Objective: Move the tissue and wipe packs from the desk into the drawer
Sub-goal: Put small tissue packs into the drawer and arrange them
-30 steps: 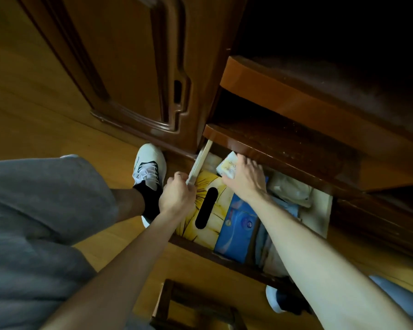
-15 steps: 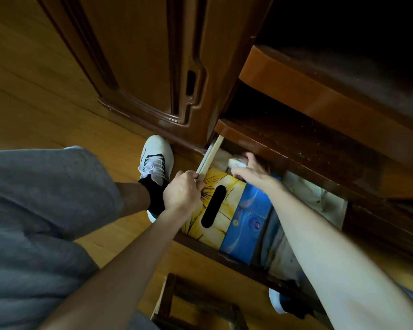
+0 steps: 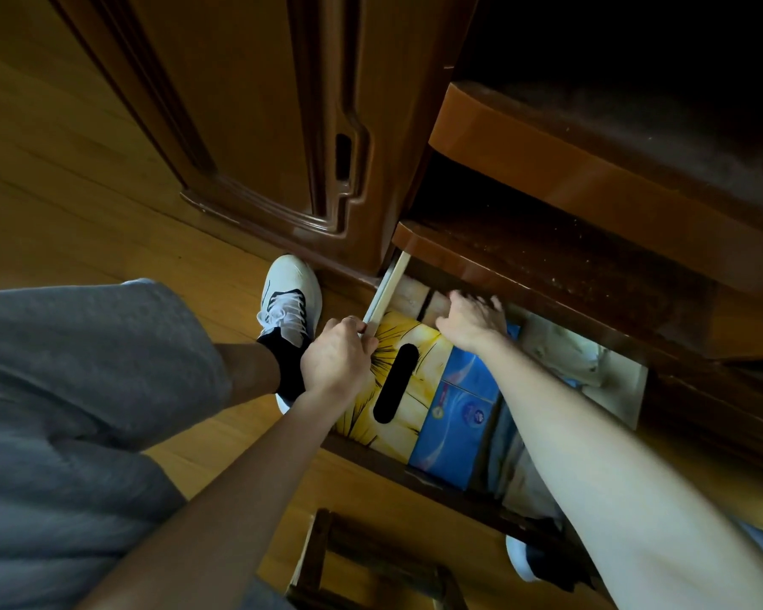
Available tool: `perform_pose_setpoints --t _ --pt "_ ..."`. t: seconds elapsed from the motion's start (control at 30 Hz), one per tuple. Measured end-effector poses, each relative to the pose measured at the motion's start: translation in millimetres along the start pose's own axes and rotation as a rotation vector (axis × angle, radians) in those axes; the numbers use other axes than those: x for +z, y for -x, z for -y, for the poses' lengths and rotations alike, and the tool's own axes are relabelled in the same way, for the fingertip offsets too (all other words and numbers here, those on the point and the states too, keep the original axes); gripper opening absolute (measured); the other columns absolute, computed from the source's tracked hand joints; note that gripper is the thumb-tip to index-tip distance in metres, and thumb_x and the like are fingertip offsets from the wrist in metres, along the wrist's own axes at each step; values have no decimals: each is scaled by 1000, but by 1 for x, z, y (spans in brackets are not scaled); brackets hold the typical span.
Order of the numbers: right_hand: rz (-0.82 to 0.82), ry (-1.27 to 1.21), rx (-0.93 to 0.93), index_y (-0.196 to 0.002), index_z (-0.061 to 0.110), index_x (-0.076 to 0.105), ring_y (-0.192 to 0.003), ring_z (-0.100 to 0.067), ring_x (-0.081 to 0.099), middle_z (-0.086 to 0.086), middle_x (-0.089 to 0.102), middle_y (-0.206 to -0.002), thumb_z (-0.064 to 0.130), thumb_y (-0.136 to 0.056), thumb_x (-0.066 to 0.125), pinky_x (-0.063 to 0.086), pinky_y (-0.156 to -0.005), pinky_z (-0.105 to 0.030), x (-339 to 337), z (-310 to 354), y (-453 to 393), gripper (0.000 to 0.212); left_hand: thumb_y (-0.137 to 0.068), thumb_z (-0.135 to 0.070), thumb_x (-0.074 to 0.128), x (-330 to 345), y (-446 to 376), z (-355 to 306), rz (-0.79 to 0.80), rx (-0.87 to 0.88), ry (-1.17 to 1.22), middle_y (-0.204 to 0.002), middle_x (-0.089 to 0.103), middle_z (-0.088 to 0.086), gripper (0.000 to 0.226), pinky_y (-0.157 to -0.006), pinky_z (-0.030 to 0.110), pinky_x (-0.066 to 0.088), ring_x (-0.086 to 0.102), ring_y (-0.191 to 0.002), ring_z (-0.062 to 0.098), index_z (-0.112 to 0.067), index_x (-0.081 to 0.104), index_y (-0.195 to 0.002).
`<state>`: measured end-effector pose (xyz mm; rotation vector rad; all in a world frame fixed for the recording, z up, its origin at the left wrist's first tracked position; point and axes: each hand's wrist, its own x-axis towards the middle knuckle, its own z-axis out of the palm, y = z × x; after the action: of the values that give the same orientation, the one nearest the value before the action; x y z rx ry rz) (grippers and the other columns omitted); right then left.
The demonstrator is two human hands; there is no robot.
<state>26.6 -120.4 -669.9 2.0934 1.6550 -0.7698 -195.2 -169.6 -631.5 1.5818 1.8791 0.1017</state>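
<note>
Fingers of the right hand (image 3: 474, 318) reach under the desk ledge at frame centre, tips lost in shadow, so its grip cannot be told. Left hand (image 3: 338, 359) is clamped on the drawer's pale side rail (image 3: 386, 291). Yellow tissue box (image 3: 397, 380) and blue pack (image 3: 457, 427) lie inside the drawer (image 3: 373, 462).

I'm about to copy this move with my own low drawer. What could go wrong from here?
1. The right hand reaches deep at the back of the drawer, under the shelf edge; if the drawer slides inward, the fingers could get pinched.
2. The left hand grips the drawer's side rail, which could also catch against the cabinet.
3. The yellow tissue box and blue pack crowd the front, so items pushed behind may jam.
</note>
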Motion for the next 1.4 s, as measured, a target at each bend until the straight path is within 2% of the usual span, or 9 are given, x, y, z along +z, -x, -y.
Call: perform_pose_setpoints --t 0.3,0.53,0.63,0.77,0.97,1.03,1.1,1.2,1.4 --pt "-21 27 -57 -154 17 38 -139 -27 48 -10 57 -146 40 -97 51 16 -120 -47 5 0 -6 63 -101 -42 54 1 -1 -1 -4 25 -52 -117 62 0 34 -62 31 40 65 -92 26 -23 62 -127" --pt "-178 -30 -50 -162 17 22 -151 -27 31 -11 37 -163 48 -101 43 8 -124 -49 5 -1 22 71 -101 -41 53 2 -1 -1 -4 53 -35 -108 61 0 28 -65 34 44 62 -90 25 -21 64 -117" --pt "-275 -118 -69 -163 17 19 -153 -30 27 -11 24 -169 47 -100 52 10 -126 -49 12 -15 60 77 -102 -35 50 2 4 -5 -30 92 -50 -100 59 0 22 -65 35 42 61 -88 26 -19 64 -107" --pt "-370 -417 26 -162 17 18 -152 -32 26 -12 22 -167 36 -95 65 24 -122 -46 35 -48 123 83 -105 -24 41 3 23 -11 -48 159 -163 -111 60 9 21 -72 45 52 62 -98 35 -13 58 -111" --pt "-78 -1138 277 -161 14 20 -145 -30 40 -11 39 -160 27 -100 64 38 -117 -48 75 -83 180 76 -99 -9 48 7 58 -15 67 57 -153 -134 51 18 37 -81 49 51 53 -120 40 -7 45 -135" --pt "-51 -1217 289 -158 17 26 -129 -29 55 -10 51 -144 25 -101 61 50 -104 -51 77 -80 179 67 -97 -9 50 7 58 -19 97 24 -128 -135 50 19 42 -87 50 52 53 -121 41 -6 44 -138" --pt "-23 -1272 296 -155 18 33 -106 -18 62 -7 56 -135 29 -102 59 56 -81 -36 73 -73 172 59 -97 -10 49 5 52 -19 117 29 -107 -130 56 18 38 -88 51 53 57 -115 40 -6 48 -135" --pt "-12 -1288 296 -151 20 37 -75 -1 54 -3 64 -118 30 -105 55 44 -57 -24 71 -65 158 51 -96 -12 46 4 49 -10 136 53 -59 -120 61 17 36 -83 46 54 61 -104 38 -8 51 -132" --pt "94 -1367 354 -140 19 45 -94 -23 62 -10 63 -123 28 -92 62 40 -62 -32 78 -52 143 52 -100 -32 46 17 54 2 105 -25 -136 -130 59 18 47 -82 41 48 59 -112 39 -6 46 -139"
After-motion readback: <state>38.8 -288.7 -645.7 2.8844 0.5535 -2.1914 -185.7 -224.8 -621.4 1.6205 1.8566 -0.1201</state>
